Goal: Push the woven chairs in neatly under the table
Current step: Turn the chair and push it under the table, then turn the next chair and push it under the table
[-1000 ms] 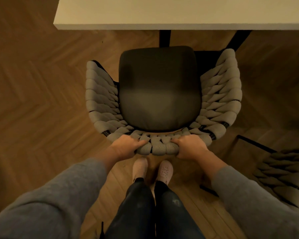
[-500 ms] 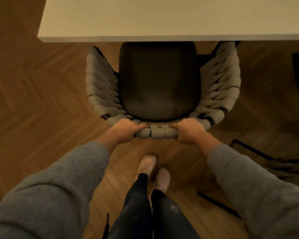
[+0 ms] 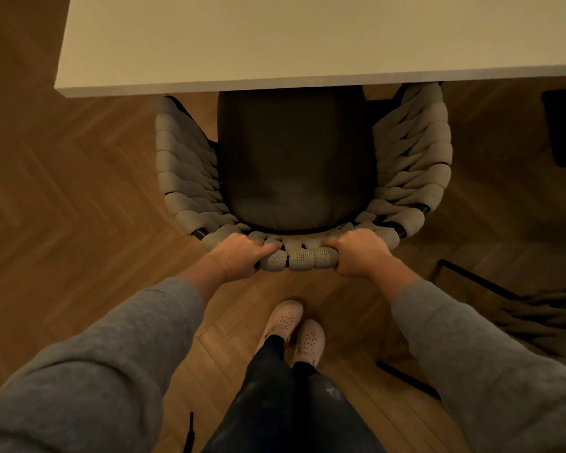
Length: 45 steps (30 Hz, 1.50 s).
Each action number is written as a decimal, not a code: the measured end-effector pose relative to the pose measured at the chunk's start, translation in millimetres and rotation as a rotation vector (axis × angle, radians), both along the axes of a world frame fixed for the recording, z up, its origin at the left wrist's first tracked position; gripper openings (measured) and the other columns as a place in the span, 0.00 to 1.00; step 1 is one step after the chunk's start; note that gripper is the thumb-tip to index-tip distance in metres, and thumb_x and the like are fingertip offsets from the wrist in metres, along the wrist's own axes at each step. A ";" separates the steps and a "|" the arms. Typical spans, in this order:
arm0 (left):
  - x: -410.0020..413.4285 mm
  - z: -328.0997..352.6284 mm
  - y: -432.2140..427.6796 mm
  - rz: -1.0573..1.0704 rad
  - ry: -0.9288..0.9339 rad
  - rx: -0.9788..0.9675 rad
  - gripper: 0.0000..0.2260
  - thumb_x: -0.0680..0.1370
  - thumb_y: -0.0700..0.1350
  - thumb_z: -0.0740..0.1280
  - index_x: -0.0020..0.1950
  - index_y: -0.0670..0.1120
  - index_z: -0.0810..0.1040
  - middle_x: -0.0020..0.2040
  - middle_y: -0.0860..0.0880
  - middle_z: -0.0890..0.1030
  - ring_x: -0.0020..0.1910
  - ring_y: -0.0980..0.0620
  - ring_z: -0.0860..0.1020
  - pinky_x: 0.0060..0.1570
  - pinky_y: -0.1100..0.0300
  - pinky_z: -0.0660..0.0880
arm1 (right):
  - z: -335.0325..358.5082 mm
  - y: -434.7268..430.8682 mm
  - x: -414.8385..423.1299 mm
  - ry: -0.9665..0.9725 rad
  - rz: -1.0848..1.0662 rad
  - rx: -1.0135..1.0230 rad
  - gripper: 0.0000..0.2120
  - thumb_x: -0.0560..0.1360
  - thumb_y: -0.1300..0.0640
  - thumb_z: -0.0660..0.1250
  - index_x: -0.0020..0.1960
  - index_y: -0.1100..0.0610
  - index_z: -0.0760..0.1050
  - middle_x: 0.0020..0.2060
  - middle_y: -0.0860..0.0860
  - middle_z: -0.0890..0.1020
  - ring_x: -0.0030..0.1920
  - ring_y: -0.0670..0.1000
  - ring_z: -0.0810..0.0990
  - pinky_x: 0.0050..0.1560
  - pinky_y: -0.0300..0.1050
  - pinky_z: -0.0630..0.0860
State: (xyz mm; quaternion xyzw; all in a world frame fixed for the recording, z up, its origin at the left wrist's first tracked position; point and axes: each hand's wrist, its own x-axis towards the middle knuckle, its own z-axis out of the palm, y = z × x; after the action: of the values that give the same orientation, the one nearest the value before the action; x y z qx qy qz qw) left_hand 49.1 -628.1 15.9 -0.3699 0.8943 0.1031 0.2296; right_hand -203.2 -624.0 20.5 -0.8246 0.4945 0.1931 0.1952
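Left hand [image 3: 239, 256] and right hand [image 3: 361, 253] both clamped on near backrest rim of woven chair [image 3: 303, 165]. Seat front already under table [image 3: 275, 44] edge. Step: mid-push. Next: straight, even shove farther; second woven chair [image 3: 543, 318] waits near right.

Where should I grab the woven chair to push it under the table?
Grab the woven chair by the curved top of its back, from behind, one hand each side of the middle. The left hand and right hand do exactly this; the rim faces you, the seat faces the table.
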 end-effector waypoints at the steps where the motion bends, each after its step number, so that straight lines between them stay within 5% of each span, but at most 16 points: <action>1: 0.2 -1.7 1.2 0.002 0.005 -0.002 0.24 0.81 0.48 0.59 0.76 0.51 0.58 0.57 0.47 0.78 0.50 0.48 0.79 0.45 0.57 0.73 | -1.4 0.8 0.3 0.009 -0.001 -0.002 0.22 0.75 0.50 0.64 0.69 0.44 0.69 0.52 0.49 0.82 0.51 0.52 0.80 0.46 0.45 0.72; 7: 3.5 -8.3 -0.2 0.003 0.067 0.025 0.29 0.77 0.59 0.63 0.75 0.52 0.61 0.63 0.49 0.77 0.55 0.49 0.78 0.48 0.56 0.75 | -7.2 -1.9 -1.1 0.011 -0.044 0.027 0.27 0.74 0.46 0.66 0.72 0.44 0.65 0.63 0.49 0.77 0.61 0.52 0.76 0.61 0.51 0.72; 11: -11.2 4.3 -5.8 -0.004 0.219 -0.004 0.34 0.74 0.69 0.61 0.72 0.49 0.68 0.65 0.48 0.76 0.63 0.48 0.74 0.65 0.54 0.68 | 3.1 17.5 -9.7 -0.082 -0.146 -0.116 0.42 0.71 0.39 0.68 0.78 0.46 0.51 0.76 0.54 0.59 0.77 0.55 0.54 0.76 0.60 0.44; 14: -56.9 18.2 -5.7 -0.092 0.353 -0.061 0.32 0.74 0.65 0.65 0.69 0.45 0.72 0.66 0.43 0.75 0.66 0.43 0.73 0.68 0.50 0.67 | 15.5 57.5 -38.4 -0.234 -0.428 -0.300 0.42 0.72 0.35 0.65 0.78 0.48 0.50 0.78 0.54 0.53 0.78 0.55 0.47 0.76 0.59 0.42; 18: -142.0 32.3 9.7 -0.276 0.427 -0.092 0.28 0.74 0.57 0.70 0.68 0.42 0.74 0.68 0.37 0.72 0.69 0.39 0.70 0.70 0.44 0.65 | 22.1 119.3 -95.4 -0.146 -0.770 -0.358 0.42 0.74 0.36 0.64 0.79 0.49 0.48 0.78 0.55 0.51 0.78 0.54 0.45 0.77 0.58 0.42; 24: -277.1 42.0 88.3 -0.592 0.264 -0.059 0.31 0.79 0.56 0.62 0.78 0.49 0.55 0.79 0.42 0.52 0.78 0.43 0.49 0.76 0.48 0.46 | 29.1 250.3 -181.7 -0.047 -1.158 -0.421 0.43 0.74 0.37 0.64 0.78 0.54 0.48 0.78 0.56 0.52 0.78 0.55 0.47 0.76 0.58 0.42; 33: -433.1 33.0 208.1 -0.876 0.084 -0.228 0.38 0.77 0.45 0.67 0.80 0.49 0.46 0.79 0.42 0.48 0.78 0.42 0.45 0.74 0.44 0.45 | 12.1 407.7 -253.2 -0.092 -1.467 -0.157 0.52 0.71 0.28 0.60 0.79 0.59 0.42 0.78 0.58 0.53 0.77 0.57 0.50 0.76 0.57 0.48; 38: -471.8 28.6 206.6 -0.990 -0.133 -0.363 0.34 0.79 0.39 0.62 0.79 0.49 0.47 0.79 0.42 0.50 0.78 0.42 0.45 0.75 0.40 0.49 | 0.7 392.1 -247.6 -0.312 -1.569 0.007 0.54 0.69 0.27 0.62 0.79 0.60 0.44 0.76 0.57 0.58 0.75 0.57 0.58 0.74 0.55 0.59; 45: -530.7 11.7 153.5 -1.315 -0.200 -0.453 0.27 0.80 0.43 0.64 0.77 0.50 0.58 0.76 0.45 0.62 0.78 0.43 0.50 0.75 0.41 0.46 | -8.1 304.4 -255.1 -0.345 -1.709 0.044 0.42 0.70 0.43 0.70 0.76 0.56 0.54 0.66 0.56 0.71 0.64 0.59 0.74 0.57 0.52 0.73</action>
State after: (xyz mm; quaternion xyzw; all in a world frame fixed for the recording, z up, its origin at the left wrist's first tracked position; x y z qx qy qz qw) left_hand -481.6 -474.6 27.5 0.2010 0.9067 -0.2806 0.2425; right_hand -458.4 -319.5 12.4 -0.1849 0.9035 -0.1377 0.3613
